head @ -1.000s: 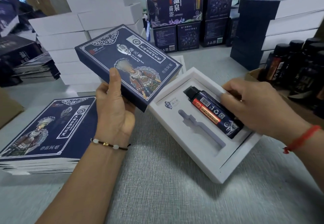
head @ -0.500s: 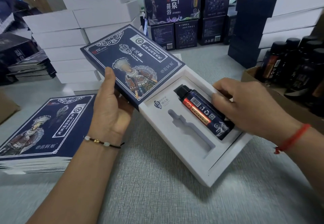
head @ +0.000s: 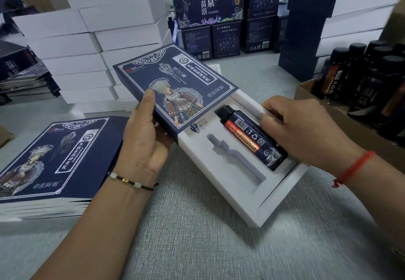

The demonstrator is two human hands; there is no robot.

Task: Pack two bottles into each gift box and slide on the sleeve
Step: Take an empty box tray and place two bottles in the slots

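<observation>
A white gift box (head: 241, 194) lies open on the grey table. One dark blue bottle (head: 247, 136) with a red label lies in its right recess; the narrow left recess (head: 232, 159) holds nothing. My left hand (head: 142, 135) grips a navy printed sleeve (head: 175, 82), thumb on top, and the sleeve's open end covers the far end of the box. My right hand (head: 306, 132) curls over the box's right rim beside the bottle and hides what lies under it.
A stack of flat navy sleeves (head: 61, 159) lies at the left. White boxes (head: 87, 45) are piled behind it. A cardboard carton (head: 306, 91) with several dark bottles (head: 361, 82) stands at the right. Navy cartons (head: 219, 16) and sleeved boxes (head: 328, 27) line the back.
My left hand brought the sleeve down and right, from held apart above the box to over the box's far end. My right hand stayed on the box's right side.
</observation>
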